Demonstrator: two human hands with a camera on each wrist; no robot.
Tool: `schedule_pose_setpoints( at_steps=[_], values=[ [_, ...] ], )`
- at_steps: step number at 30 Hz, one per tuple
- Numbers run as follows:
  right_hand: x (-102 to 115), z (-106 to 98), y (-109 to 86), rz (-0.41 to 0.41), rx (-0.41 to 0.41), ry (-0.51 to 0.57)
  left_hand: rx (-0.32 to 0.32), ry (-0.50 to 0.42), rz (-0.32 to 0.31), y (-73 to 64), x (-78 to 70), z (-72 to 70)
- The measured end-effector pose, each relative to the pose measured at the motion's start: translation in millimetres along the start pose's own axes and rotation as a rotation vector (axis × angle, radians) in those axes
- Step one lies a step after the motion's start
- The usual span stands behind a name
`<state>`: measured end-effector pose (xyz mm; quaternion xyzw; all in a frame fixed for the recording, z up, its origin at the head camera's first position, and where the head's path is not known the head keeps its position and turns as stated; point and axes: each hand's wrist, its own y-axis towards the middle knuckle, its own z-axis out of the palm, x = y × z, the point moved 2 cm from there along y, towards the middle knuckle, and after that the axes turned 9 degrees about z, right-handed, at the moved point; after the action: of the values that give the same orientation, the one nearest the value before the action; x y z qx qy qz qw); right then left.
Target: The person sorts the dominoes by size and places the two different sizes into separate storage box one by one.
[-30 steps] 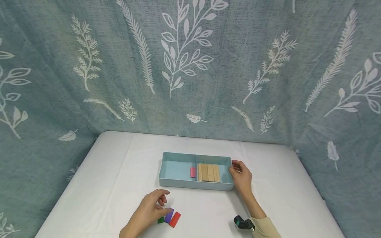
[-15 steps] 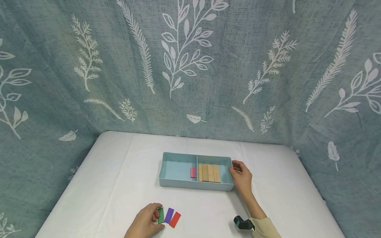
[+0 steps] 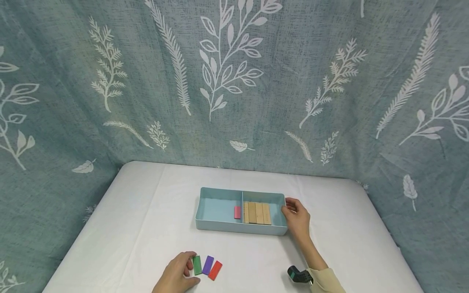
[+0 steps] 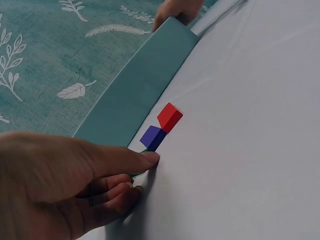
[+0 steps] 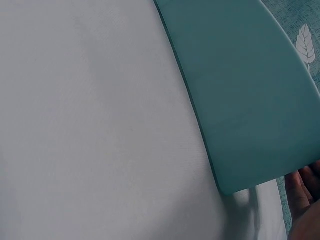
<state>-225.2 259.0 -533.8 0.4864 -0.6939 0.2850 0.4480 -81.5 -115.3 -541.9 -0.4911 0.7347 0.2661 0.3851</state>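
Observation:
My left hand (image 3: 176,273) is at the green block (image 3: 197,265) on the white tabletop, its index fingertip by the block's far end and its thumb near the close end with a small gap. A purple block (image 3: 207,265) and a red block (image 3: 215,270) lie just to the right. In the left wrist view the fingers mostly hide the green block. My right hand (image 3: 298,217) holds the right end of a blue-green divided box (image 3: 220,225), thumb over the rim and fingers outside. A pink block (image 3: 237,212) lies in the left compartment, against the divider.
Several plain wooden blocks (image 3: 259,213) stand side by side in the box's right compartment. A dark device (image 3: 300,275) is attached near the right sleeve. Behind the table hangs a leaf-patterned curtain (image 3: 234,81).
My left hand has drawn back toward the near left and come down around the green block, uncovering the purple one. The green block has shifted slightly left. My right hand stays at the box.

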Motion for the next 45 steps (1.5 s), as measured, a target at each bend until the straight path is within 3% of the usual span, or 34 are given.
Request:
schedule_pose_setpoints(
  at_steps=[13,32,39,45],
  values=[
    [-0.1,0.3,-0.4,-0.003,0.005,0.025,-0.019,0.020,0.069,-1.8,4.2,1.2],
    [1.6,-0.2,0.6,-0.004,-0.005,0.036,-0.032,-0.056,0.131,-2.6,6.8,-1.5],
    [0.5,-0.9,0.0,0.013,0.007,0.013,-0.029,-0.050,0.105,-1.7,2.9,-4.8],
    [1.1,-1.3,-0.6,0.019,0.011,0.005,-0.064,-0.010,0.139,3.0,-5.1,-8.3]
  ],
)
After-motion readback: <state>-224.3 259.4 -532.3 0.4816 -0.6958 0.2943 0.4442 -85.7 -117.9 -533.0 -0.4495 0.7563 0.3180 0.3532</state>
